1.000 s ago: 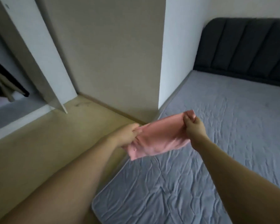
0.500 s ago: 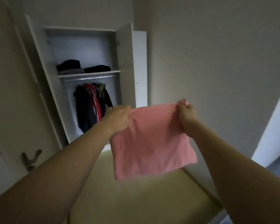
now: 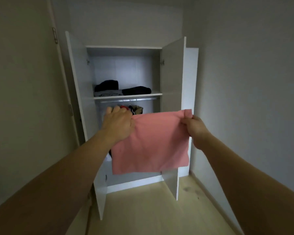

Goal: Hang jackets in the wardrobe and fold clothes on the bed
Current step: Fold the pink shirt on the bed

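Note:
A folded pink garment (image 3: 151, 143) hangs flat in the air in front of the open white wardrobe (image 3: 124, 47). My left hand (image 3: 117, 124) grips its upper left corner and my right hand (image 3: 194, 128) pinches its upper right corner. Both arms are stretched forward. Behind the garment, jackets (image 3: 134, 109) hang on the rail under the shelf, mostly hidden by my left hand and the cloth. Folded dark and grey clothes (image 3: 122, 89) lie on the wardrobe shelf (image 3: 157, 94).
Both wardrobe doors stand open, the left door (image 3: 78, 92) and the right door (image 3: 172, 106) jutting toward me. A room door (image 3: 24, 82) is on the left wall. Light wooden floor (image 3: 143, 209) lies ahead, with a plain wall on the right.
The view has swung from the bed to the wardrobe and come closer to it. Both hands have kept hold of the pink garment, which now hangs open in front of the wardrobe.

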Demonstrator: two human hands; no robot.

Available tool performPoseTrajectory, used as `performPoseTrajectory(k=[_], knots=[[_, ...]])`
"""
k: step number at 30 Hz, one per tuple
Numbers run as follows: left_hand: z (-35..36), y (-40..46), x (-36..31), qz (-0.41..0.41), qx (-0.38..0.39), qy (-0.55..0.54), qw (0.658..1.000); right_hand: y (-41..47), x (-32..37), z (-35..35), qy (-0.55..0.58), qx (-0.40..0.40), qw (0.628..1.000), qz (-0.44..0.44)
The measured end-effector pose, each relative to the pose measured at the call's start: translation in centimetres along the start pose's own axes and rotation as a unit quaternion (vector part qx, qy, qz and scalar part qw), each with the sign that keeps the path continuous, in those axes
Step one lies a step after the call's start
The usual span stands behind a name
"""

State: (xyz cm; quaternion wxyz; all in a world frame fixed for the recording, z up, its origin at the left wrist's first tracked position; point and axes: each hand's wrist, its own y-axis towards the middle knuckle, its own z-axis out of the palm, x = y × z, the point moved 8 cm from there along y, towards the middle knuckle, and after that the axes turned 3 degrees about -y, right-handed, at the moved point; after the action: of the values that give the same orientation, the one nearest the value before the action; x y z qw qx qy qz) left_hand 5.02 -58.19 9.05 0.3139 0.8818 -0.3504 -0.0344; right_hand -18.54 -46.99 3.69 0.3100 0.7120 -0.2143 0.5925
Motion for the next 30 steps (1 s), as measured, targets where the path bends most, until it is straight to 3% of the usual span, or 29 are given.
performPoseTrajectory(k=[10, 14, 18, 23, 30], knots=[[14.6, 19.6, 13.4, -0.122, 0.057, 0.092, 0.987, 25.6, 0.4, 14.9, 0.031, -0.006, 0.997, -0.069], [21.4, 28.0, 18.8, -0.167, 0.034, -0.019, 0.985, 37.0, -2.0, 21.5, 0.072, -0.015, 0.996, -0.042], [26.8, 38.9, 24.0, -0.219, 0.056, -0.110, 0.968, 48.6, -0.9, 26.6, 0.086, -0.023, 0.994, -0.057], [31.8, 51.6, 27.5, -0.185, -0.044, -0.121, 0.974, 62.4, 2.0, 31.1, 0.074, -0.051, 0.991, -0.103], [36.6, 69.8, 33.2, -0.163, -0.187, -0.149, 0.957, 82.1, 7.2, 36.8, 0.130, -0.086, 0.969, -0.194]])
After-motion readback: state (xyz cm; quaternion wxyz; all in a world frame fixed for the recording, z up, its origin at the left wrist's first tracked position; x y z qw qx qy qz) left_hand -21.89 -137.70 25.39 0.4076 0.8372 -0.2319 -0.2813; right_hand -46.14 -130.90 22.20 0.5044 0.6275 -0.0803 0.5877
